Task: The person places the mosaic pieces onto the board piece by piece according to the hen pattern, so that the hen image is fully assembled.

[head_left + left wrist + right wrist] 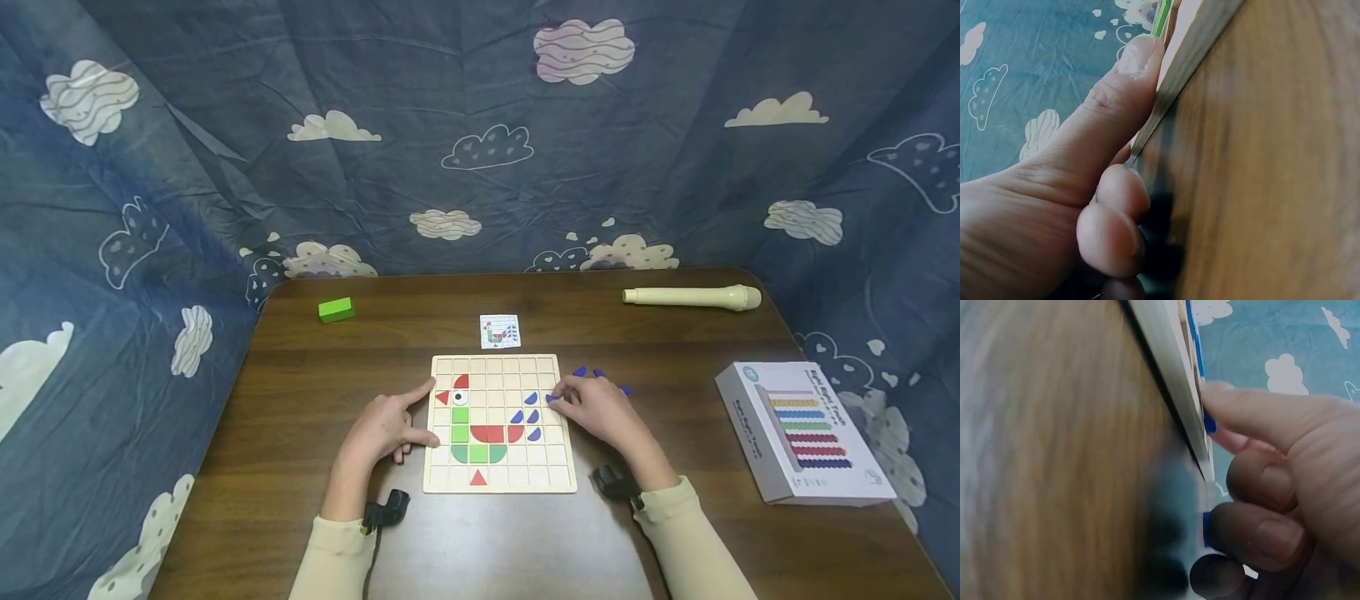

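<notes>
A wooden grid board (538,477) lies on the table, with red, green and blue flat pieces forming a bird-like figure on it. My left hand (381,429) touches the board's left edge with its extended index finger and thumb; the left wrist view shows the thumb (1138,59) against that edge and other fingers curled below. At the board's right side, my right hand (600,407) pinches a small blue piece (1210,422) between thumb and index finger, over the edge. Several blue half-round pieces (532,417) sit in the grid's right part.
Loose blue pieces (580,371) lie behind my right hand. A small picture card (500,332) is beyond the board. Farther off are a green block (336,310) at left and a pale microphone-shaped object (690,297) at right. A white box (810,433) occupies the right side.
</notes>
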Tool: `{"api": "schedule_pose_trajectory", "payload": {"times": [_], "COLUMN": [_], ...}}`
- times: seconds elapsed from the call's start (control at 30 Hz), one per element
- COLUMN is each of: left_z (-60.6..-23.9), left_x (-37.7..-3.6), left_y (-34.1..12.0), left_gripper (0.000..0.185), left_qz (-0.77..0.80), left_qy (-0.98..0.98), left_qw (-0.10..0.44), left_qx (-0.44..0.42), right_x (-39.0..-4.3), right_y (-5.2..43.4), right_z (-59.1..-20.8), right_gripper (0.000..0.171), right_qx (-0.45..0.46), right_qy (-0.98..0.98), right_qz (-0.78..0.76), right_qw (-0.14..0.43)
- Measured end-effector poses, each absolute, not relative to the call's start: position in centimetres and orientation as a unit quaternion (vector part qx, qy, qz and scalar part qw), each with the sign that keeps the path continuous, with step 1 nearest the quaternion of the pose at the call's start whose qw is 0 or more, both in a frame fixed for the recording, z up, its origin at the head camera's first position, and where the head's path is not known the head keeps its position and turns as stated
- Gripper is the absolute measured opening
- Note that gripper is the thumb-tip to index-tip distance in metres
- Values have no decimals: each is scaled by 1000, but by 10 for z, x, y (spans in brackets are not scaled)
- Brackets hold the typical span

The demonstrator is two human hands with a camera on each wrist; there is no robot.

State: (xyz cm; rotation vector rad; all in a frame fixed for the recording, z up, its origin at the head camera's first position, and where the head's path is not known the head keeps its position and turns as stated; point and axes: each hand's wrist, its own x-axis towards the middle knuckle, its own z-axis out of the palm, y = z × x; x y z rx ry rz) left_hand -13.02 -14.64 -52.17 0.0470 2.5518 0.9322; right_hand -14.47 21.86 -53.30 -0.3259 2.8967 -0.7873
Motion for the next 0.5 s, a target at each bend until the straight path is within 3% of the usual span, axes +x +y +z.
{"api": "schedule_pose_trajectory", "payload": {"times": [0.5], "left_z": [-522], "left_x": [-130], "left_y": [-146], "left_gripper": [106], "left_qz": [340], "left_qy": [917], "left_qw": [209], "left_qx": [10], "right_x": [-146], "right_y": [213], "right_z": [-537], "right_gripper": [19], "right_qx": [-103], "right_qy": [961], "right_qz": [-254], "right_qw": [40]}}
